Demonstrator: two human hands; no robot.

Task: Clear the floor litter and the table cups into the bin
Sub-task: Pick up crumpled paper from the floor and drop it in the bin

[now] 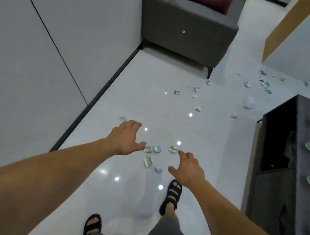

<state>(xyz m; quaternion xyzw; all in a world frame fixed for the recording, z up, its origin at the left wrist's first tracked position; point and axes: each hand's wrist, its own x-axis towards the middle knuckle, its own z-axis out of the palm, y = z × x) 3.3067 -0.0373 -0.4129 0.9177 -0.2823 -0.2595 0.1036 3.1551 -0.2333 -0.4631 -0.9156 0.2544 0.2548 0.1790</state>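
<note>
Left hand (125, 138), right hand (187, 170) spread, released, holding nothing above floor (138, 87); crumpled paper scraps (157, 149) between, near both.

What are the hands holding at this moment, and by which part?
Nothing is held. The left hand and the right hand are both open, near the paper scraps on the floor.

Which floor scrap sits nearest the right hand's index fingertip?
The green-and-white crumpled scrap, just ahead of the right hand; the lilac scrap is by its thumb, the others lie further left.
</note>
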